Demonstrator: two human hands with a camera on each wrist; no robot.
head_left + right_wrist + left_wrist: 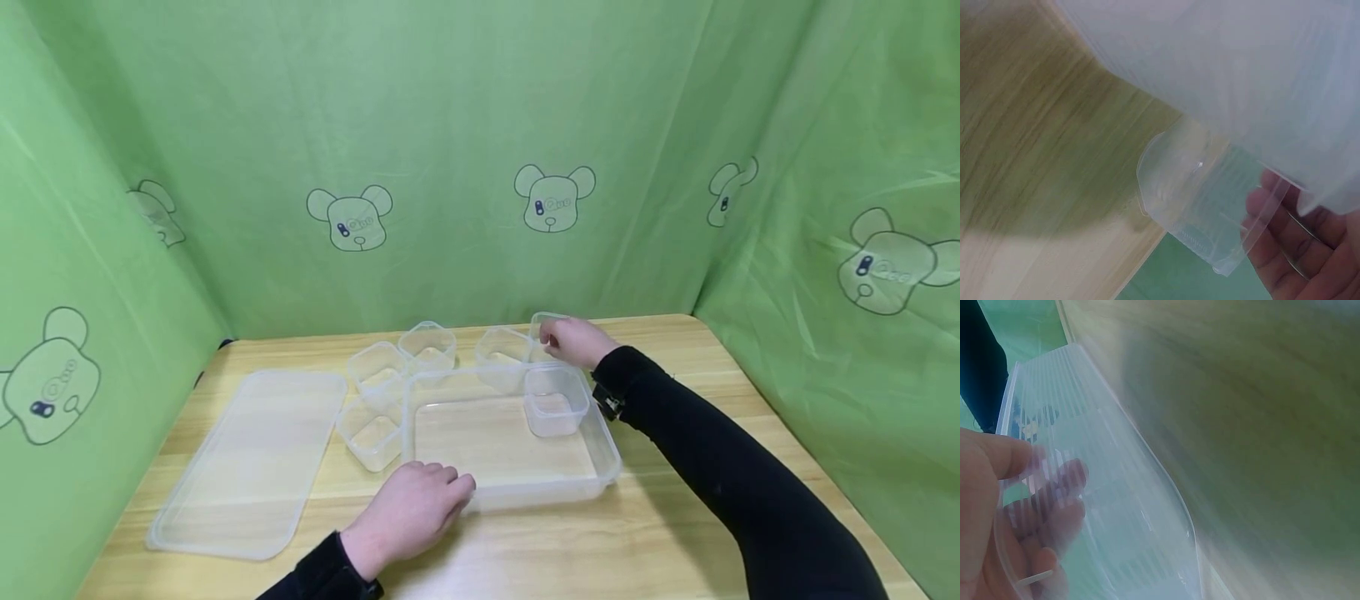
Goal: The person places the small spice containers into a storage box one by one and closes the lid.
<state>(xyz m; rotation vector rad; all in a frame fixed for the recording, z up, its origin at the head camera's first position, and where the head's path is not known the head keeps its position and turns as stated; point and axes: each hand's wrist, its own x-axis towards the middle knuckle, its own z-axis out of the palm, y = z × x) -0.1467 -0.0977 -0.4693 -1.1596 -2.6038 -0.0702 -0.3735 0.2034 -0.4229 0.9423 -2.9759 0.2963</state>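
My left hand [412,512] grips the near wall of a large clear plastic box [525,493]. In the left wrist view, the thumb is outside and the fingers [1063,519] show through the wall. Beyond the box's far right corner, my right hand [576,340] holds a small clear plastic container [543,320] by its rim. The right wrist view shows the fingers [1266,244] at the rim of that small container [1191,194], the thumb hidden behind the big box. Another small container [556,404] sits inside the big box, in its far right corner.
Several more small containers stand around the box: one [504,348] behind it, others [427,346] at its back left and one [372,433] beside its left wall. A flat clear lid [251,462] lies on the wooden table [667,508] at left. Green curtains [450,275] enclose the table.
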